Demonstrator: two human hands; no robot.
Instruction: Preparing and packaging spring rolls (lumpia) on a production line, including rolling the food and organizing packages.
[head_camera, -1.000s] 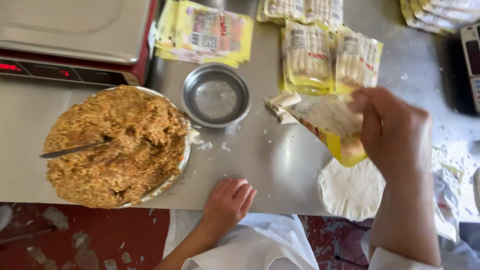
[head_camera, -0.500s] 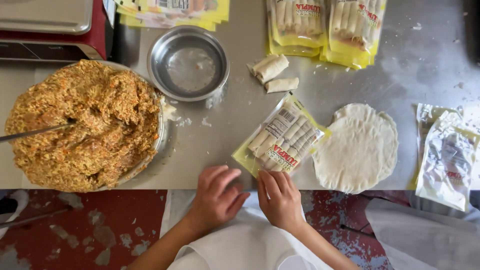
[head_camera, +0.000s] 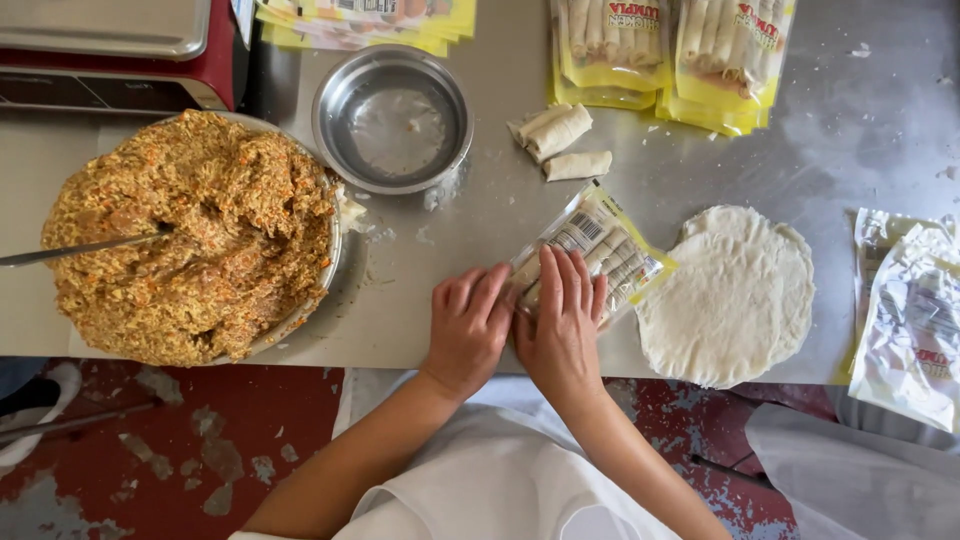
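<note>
Your left hand (head_camera: 468, 325) and right hand (head_camera: 562, 320) lie with flat, open fingers on the filled pouch (head_camera: 592, 252), pinning it to the table (head_camera: 480, 230), gripping nothing.

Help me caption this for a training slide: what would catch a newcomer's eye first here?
The heaped bowl of orange-flecked brown filling at the left, with a metal utensil handle stuck in it, dominates. At the centre, near the table's front edge, the left hand and right hand press on a clear yellow-edged packet of rolls. To its right lies a stack of pale round wrappers.
</note>
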